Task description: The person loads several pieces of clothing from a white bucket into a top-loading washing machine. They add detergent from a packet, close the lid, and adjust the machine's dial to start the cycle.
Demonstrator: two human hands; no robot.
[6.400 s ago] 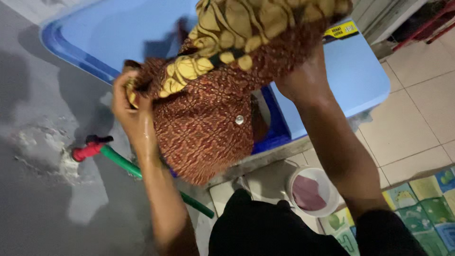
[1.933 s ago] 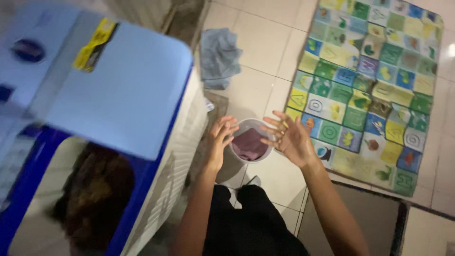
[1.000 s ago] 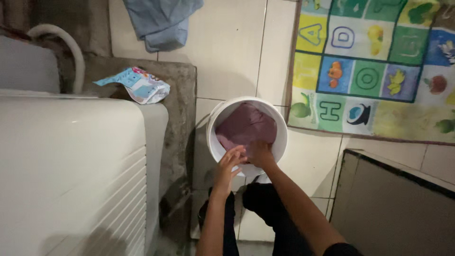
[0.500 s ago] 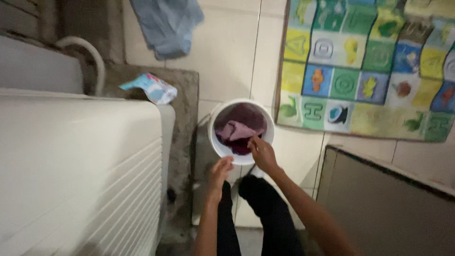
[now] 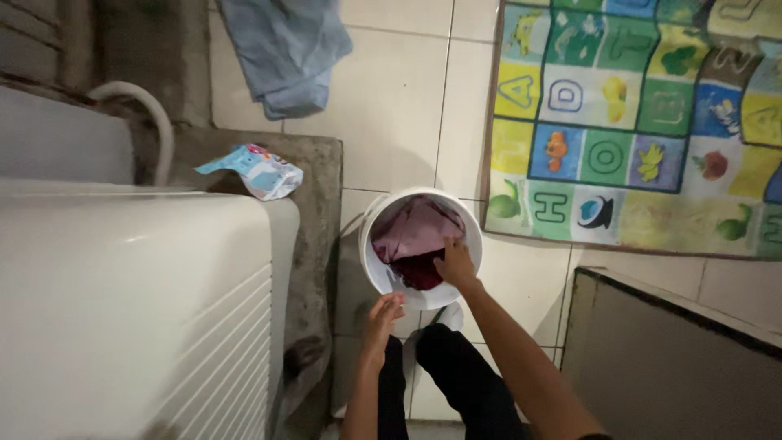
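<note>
A white bucket [image 5: 377,273] stands on the tiled floor in front of my legs. Inside it lie a pink cloth [image 5: 411,228] and a dark red cloth [image 5: 417,269]. My right hand [image 5: 454,266] reaches into the bucket and rests on the dark red cloth; whether the fingers grip it I cannot tell. My left hand [image 5: 381,319] hangs just outside the bucket's near rim, fingers loosely apart, holding nothing.
A white washing machine [image 5: 130,301] fills the left side, with a hose [image 5: 142,110] behind it. A small detergent pouch [image 5: 257,169] lies on a concrete ledge [image 5: 314,220]. A blue cloth [image 5: 285,49] lies on the tiles, a colourful play mat [image 5: 635,122] to the right, a dark panel [image 5: 676,358] bottom right.
The view swung from the machine's tub down to the floor bucket. In the last half second my left hand came off the bucket rim; my right hand went deeper in.
</note>
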